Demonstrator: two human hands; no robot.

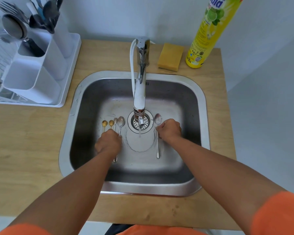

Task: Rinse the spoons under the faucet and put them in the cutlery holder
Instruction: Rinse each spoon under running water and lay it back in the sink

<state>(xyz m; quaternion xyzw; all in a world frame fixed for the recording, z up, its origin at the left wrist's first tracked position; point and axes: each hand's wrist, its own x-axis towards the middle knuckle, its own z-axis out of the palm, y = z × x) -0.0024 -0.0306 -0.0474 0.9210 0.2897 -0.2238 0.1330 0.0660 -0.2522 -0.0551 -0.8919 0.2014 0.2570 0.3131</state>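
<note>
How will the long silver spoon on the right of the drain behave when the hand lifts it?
The long silver spoon looks like thin metal, so probably stiff and light. It lies on the wet floor of the sink, so likely slippery. The right hand meets it high on the handle, so the long end may swing down.

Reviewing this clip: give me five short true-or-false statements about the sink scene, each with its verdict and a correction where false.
1. Water runs from the faucet. True.
2. The sponge lies in the sink. False: it sits on the counter behind the sink, beside the yellow bottle.
3. The right hand is on a lone silver spoon right of the drain. True.
4. All spoons under the left hand are silver. False: two are gold spoons.
5. The cutlery holder is empty. False: its rear compartments hold utensils.
</note>
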